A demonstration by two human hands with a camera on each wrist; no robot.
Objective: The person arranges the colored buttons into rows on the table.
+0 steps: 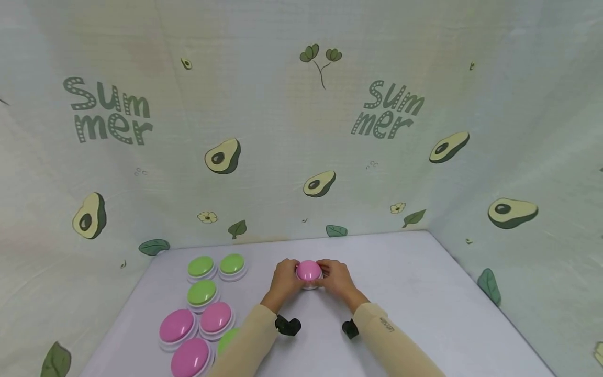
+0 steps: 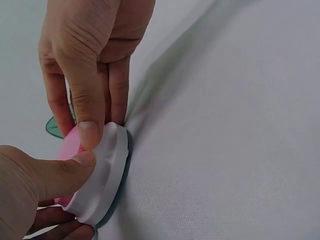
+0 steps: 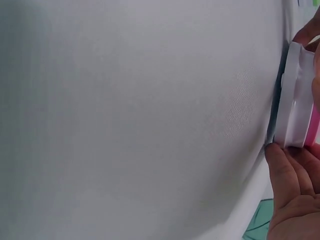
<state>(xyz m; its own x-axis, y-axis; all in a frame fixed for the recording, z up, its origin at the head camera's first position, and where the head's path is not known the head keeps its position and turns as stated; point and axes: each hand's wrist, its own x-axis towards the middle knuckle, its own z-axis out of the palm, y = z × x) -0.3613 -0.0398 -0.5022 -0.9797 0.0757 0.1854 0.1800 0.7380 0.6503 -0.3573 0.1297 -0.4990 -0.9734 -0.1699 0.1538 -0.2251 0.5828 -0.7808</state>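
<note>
Between both hands is a pink dome push button (image 1: 309, 270) on a round white base, upright on the pale tabletop or just above it; I cannot tell which. My left hand (image 1: 286, 280) grips its left side. The right hand (image 1: 336, 277) holds the opposite side. In the left wrist view, the left thumb (image 2: 65, 176) and the right thumb (image 2: 89, 117) meet on the near edge of the white base (image 2: 107, 162), fingers curling round the sides. The right wrist view has the base (image 3: 292, 100) at its right edge, with the right hand (image 3: 295, 190) below.
To the left stand pink buttons (image 1: 176, 325) and green buttons (image 1: 201, 291), several in all, grouped close together. One green button (image 1: 227, 339) is partly behind the left sleeve (image 1: 249, 340). A printed cloth (image 1: 264, 104) hangs behind the white table (image 1: 400, 293) and along its sides.
</note>
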